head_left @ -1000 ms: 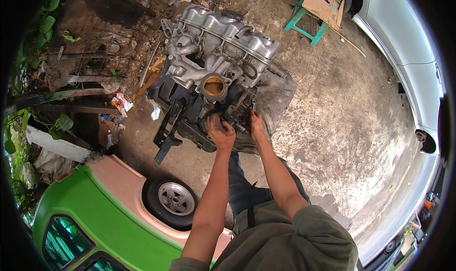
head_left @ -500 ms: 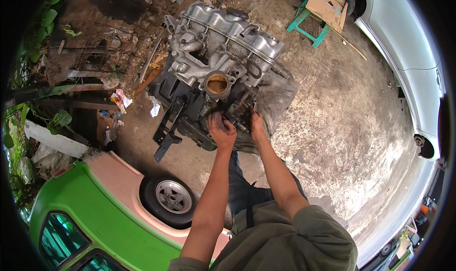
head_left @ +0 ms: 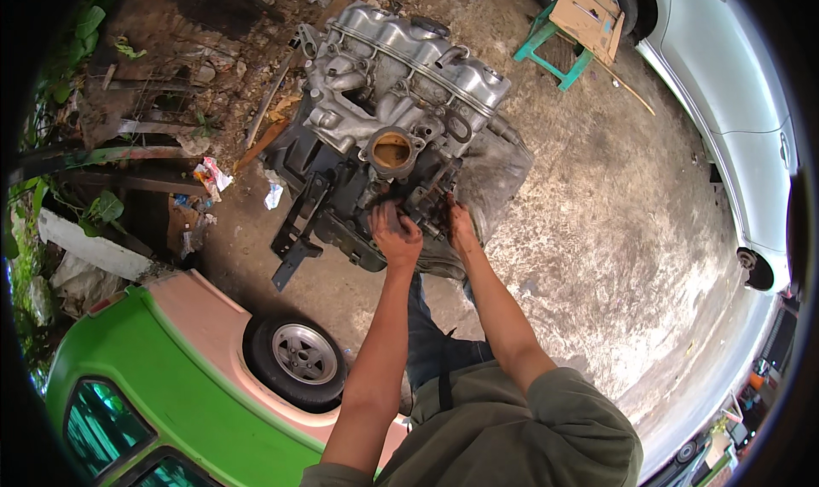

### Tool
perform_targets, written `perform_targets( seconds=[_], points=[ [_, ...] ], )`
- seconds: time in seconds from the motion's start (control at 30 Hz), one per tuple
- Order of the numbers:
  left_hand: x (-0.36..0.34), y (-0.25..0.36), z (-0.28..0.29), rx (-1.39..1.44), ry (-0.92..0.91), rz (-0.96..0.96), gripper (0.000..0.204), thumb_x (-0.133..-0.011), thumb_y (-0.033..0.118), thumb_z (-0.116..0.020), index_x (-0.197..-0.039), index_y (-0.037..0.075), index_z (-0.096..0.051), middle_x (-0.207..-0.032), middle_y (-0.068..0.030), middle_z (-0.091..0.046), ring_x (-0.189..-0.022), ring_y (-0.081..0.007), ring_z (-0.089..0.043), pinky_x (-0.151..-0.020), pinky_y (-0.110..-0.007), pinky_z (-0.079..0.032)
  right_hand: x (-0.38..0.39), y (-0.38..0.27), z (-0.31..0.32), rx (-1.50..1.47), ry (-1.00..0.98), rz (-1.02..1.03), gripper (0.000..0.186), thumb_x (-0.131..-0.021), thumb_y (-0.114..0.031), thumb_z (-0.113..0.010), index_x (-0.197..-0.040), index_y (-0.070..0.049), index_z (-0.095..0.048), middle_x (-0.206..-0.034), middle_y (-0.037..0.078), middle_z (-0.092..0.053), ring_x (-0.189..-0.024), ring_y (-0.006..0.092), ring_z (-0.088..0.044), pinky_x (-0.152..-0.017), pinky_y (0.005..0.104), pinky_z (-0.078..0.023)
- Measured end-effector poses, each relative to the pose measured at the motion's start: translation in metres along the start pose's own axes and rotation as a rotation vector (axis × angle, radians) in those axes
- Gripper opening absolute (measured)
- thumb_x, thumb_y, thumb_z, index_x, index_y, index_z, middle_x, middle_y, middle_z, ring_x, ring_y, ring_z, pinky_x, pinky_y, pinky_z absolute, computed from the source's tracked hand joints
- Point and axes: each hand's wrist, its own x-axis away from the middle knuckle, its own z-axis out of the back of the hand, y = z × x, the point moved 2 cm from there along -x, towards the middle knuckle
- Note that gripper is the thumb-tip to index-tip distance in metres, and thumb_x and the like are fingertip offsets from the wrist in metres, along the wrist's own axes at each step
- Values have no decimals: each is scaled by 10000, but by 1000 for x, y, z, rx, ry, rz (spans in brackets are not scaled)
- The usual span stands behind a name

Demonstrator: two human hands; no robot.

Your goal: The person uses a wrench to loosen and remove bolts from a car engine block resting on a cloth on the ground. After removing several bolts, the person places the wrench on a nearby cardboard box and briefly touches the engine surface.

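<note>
A greasy car engine [head_left: 388,95] stands on the ground in front of me, with a silvery ribbed valve cover [head_left: 418,54] along its far side. On its near side is a round throat opening [head_left: 392,153] with a brownish inside. Just below that opening my left hand [head_left: 396,235] rests against the dark lower parts, its blackened fingers curled inward. What lies within them is hidden. My right hand [head_left: 461,225] is a little to the right, fingers closed at a small dark fitting on the engine's near side. I cannot make out what they grip.
A green and pink car [head_left: 153,350] with its wheel [head_left: 304,353] stands at lower left. A pale car [head_left: 725,86] lines the right. Cardboard [head_left: 587,16] lies on a green stool [head_left: 554,54] at the back. A black bracket [head_left: 299,231] juts from the engine's left; planks and litter lie beyond.
My view has shifted slightly. The right hand's fingers have turned a little at the fitting; the left hand stays in nearly the same place.
</note>
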Motion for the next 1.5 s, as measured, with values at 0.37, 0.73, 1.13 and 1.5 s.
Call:
perform_targets(
  seconds=[0.37,0.73,1.13,1.5],
  points=[
    [-5,5,4,17,25,-46,239,-750,113,-460,-888,-56,-558,-844,-222,-547,-799,-415,-526,-755,-527,-431,16,-7,6,-92,-48,73,276,-914,-328,-613,-1009,-69,-603,-744,-4,-587,-607,104,-521,-522,252,-386],
    [-5,5,3,18,43,-50,229,-749,115,-442,-877,-37,-558,-828,-211,-541,-779,-402,-514,-750,-520,-428,10,-6,16,-22,-113,-97,248,-913,-335,-609,-996,-101,-598,-754,7,-602,-574,106,-549,-461,244,-387],
    [-3,4,3,-14,52,-84,222,-736,93,-456,-884,-46,-547,-831,-229,-531,-780,-430,-519,-741,-538,-427,0,-6,15,14,-173,-58,335,-895,-342,-635,-1061,-55,-584,-784,27,-605,-662,129,-567,-536,283,-430],
    [-3,4,2,5,59,-88,217,-753,91,-443,-870,-63,-539,-834,-227,-526,-788,-418,-512,-756,-520,-424,12,-2,17,-68,-173,190,413,-812,-235,-738,-1137,-72,-542,-1033,63,-636,-917,158,-618,-766,314,-477]
  ],
)
